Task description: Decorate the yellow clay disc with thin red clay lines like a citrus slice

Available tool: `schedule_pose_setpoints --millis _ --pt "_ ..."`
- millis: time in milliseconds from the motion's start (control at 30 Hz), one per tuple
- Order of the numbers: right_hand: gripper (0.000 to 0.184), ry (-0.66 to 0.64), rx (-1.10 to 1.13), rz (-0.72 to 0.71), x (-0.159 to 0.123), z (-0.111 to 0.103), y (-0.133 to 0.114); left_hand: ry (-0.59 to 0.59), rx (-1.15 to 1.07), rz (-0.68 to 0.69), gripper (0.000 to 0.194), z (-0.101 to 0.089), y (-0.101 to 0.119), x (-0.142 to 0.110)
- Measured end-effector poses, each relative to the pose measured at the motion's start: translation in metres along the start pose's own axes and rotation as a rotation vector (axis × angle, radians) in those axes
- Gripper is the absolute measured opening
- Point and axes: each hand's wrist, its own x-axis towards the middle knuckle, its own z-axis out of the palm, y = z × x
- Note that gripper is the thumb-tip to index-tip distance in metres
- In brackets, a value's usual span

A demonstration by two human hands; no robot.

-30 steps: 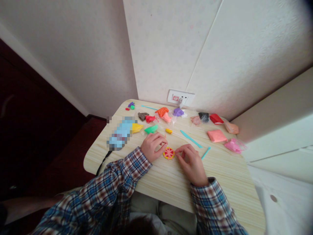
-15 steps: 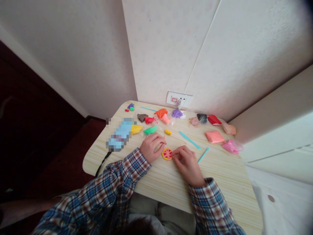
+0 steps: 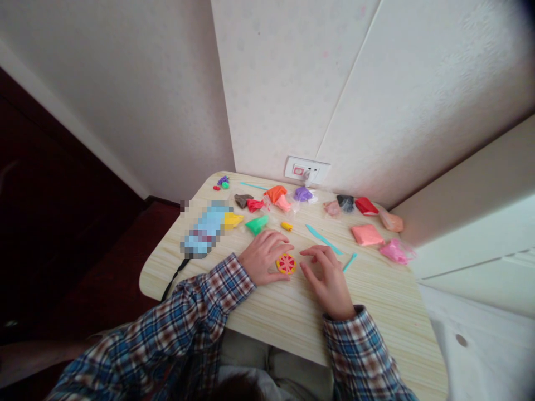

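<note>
A small round disc of modelling clay [image 3: 286, 264], red and pink in the middle with a yellow rim, lies flat on the wooden table [image 3: 284, 312]. Around its left side curves my left hand [image 3: 266, 258], thumb and fingers spread; whether they touch the rim I cannot tell. My right hand [image 3: 327, 275] hovers just right of the disc, its thumb and fingers apart with nothing between them. A small yellow clay roll [image 3: 286, 226] sits behind the disc. Beyond my right hand lie a turquoise plastic knife [image 3: 324, 239] and a turquoise stick tool [image 3: 350, 261].
Green clay [image 3: 256, 224], yellow clay [image 3: 233, 220] and a blurred light-blue object [image 3: 207, 229] lie to the left. Several clay packets, such as a salmon one [image 3: 366, 234] and a pink one [image 3: 396, 252], are at the right. A wall socket [image 3: 307, 170] is behind the table.
My right hand has let go of the disc's edge and drawn back to the right, fingers parting. My left hand has opened and come around the disc's left side.
</note>
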Motion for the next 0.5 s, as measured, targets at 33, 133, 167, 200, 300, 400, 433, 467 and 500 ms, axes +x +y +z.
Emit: schedule_pose_setpoints --millis 33,133,167,200,300,400,433,467,500 --pt "0.025 -0.026 -0.030 -0.010 -0.001 0.000 -0.001 0.003 -0.005 -0.002 0.063 -0.002 -0.001 -0.001" --pt "0.037 -0.079 -0.113 -0.054 -0.002 0.002 -0.004 0.071 -0.016 -0.022 0.045 -0.009 -0.001 -0.006" --pt "0.041 -0.087 -0.137 -0.067 -0.002 0.002 -0.005 0.112 -0.014 -0.041 0.037 -0.011 -0.001 -0.008" --pt "0.045 -0.098 -0.157 -0.080 -0.002 0.003 -0.006 0.154 -0.006 -0.067 0.030 -0.013 0.000 -0.009" --pt "0.054 -0.130 -0.207 -0.112 -0.002 0.004 -0.006 0.238 0.039 -0.189 0.023 -0.018 0.000 -0.009" --pt "0.050 -0.140 -0.233 -0.107 -0.003 0.005 -0.005 0.267 0.093 -0.329 0.028 -0.018 -0.002 -0.005" --pt "0.046 -0.135 -0.237 -0.100 -0.003 0.005 -0.004 0.270 0.110 -0.372 0.031 -0.017 -0.004 -0.003" --pt "0.042 -0.128 -0.240 -0.097 -0.004 0.004 -0.004 0.274 0.124 -0.409 0.036 -0.017 -0.006 0.000" --pt "0.039 -0.124 -0.240 -0.097 -0.004 0.004 -0.003 0.270 0.137 -0.448 0.041 -0.016 -0.008 0.002"
